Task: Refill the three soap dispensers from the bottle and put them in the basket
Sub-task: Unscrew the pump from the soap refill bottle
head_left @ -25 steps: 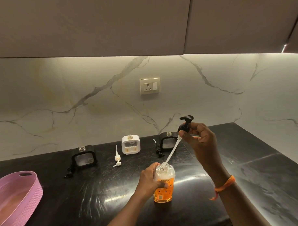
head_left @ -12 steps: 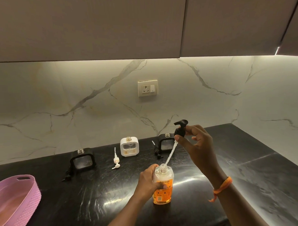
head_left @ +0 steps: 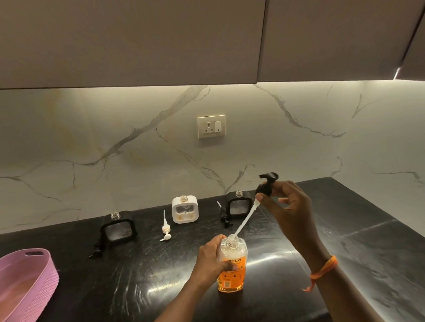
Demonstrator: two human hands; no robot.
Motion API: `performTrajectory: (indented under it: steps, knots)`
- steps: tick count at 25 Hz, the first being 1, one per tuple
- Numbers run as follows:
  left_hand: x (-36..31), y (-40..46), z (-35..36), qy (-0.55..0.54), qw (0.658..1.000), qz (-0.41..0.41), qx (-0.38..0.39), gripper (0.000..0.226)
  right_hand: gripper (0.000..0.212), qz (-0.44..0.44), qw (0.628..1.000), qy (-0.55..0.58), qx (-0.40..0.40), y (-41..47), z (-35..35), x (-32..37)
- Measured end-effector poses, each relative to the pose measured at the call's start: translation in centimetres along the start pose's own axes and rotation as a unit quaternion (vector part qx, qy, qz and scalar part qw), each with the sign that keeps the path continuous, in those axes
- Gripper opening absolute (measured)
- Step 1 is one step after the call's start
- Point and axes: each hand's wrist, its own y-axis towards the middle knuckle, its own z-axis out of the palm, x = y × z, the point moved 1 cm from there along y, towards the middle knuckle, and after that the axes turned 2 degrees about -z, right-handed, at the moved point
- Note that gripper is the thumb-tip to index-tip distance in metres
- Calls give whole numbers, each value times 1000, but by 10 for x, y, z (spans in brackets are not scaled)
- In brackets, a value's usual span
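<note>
Since a moment ago, our right hand (head_left: 289,206) has kept the black pump head (head_left: 266,184) raised, its white dip tube (head_left: 245,220) slanting down with the tip just inside the bottle's neck. We pinch that pump between thumb and fingertips; our left hand (head_left: 210,259) wraps the clear bottle (head_left: 232,266), which stands upright on the near middle of the glossy black stone counter (head_left: 354,252) and holds orange soap.

Farther back we count three squarish dispensers with open necks: a black one at left (head_left: 118,228), a white one in the middle (head_left: 185,209), another black one at right (head_left: 239,203). Three loose pumps lie beside them: black (head_left: 97,248), white (head_left: 165,230), black (head_left: 225,215). One pink woven-textured oval basket (head_left: 30,282) sits at near left.
</note>
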Motion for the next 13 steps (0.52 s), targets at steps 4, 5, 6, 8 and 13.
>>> performTrajectory:
  steps: [4, 5, 6, 8, 13]
  knots:
    - [0, 1, 1, 5, 1000, -1, 4, 66, 22, 85, 987, 108, -88, 4, -25, -16]
    - [0, 1, 1, 8, 1000, 0, 3, 66, 24, 100, 980, 116, -124, 3, -31, -20]
    - [0, 1, 1, 9, 1000, 0, 2, 67, 26, 115, 974, 108, -162, 0, -36, -27]
    - [0, 1, 3, 6, 1000, -3, 2, 69, 29, 148, 961, 68, -222, -7, -41, -45]
    - [1, 1, 3, 8, 1000, 4, -2, 69, 28, 50, 985, -130, -101, -43, -23, -102]
